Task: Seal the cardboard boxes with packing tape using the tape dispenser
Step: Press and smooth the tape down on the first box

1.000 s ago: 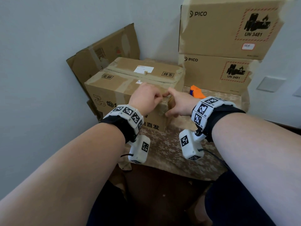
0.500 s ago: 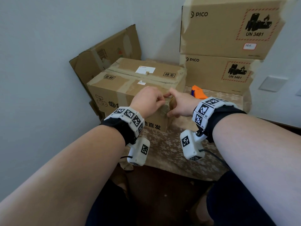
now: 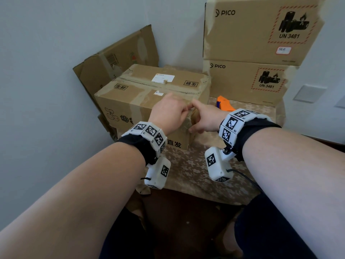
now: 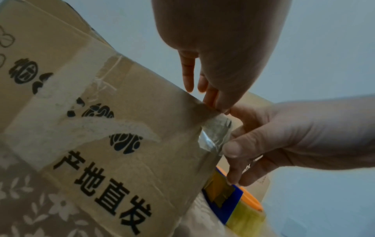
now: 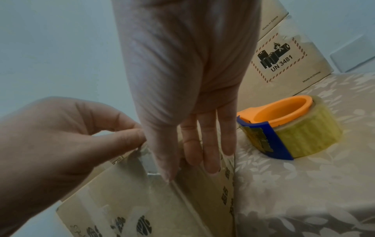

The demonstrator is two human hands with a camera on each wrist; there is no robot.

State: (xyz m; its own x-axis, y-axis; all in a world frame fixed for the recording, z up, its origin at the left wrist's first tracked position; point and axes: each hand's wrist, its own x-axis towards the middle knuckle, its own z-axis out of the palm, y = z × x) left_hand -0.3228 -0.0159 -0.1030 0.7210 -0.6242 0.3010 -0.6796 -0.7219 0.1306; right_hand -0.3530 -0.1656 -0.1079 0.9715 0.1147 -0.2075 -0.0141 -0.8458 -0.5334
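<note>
On the worktop (image 3: 196, 169), both hands meet at the cardboard box's (image 3: 130, 101) near corner, left hand (image 3: 169, 114) pinching a thin, clingy tape end (image 4: 217, 134), right hand (image 3: 204, 118) pressing with straight fingers; the light tape dispenser (image 5: 290, 126), at 2 o'clock, is best gripped by its orange core.

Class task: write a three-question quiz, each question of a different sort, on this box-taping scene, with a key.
1. True or false: the tape dispenser is held in the right hand.
2. Where do both hands work? A) at the near top corner of the front box; B) on the top stacked box; C) on the tablecloth.
3. Fill in: the left hand pinches a loose strip of ____ at the box corner.

Key: 1 false, it stands on the tablecloth; 2 A; 3 tape.
</note>
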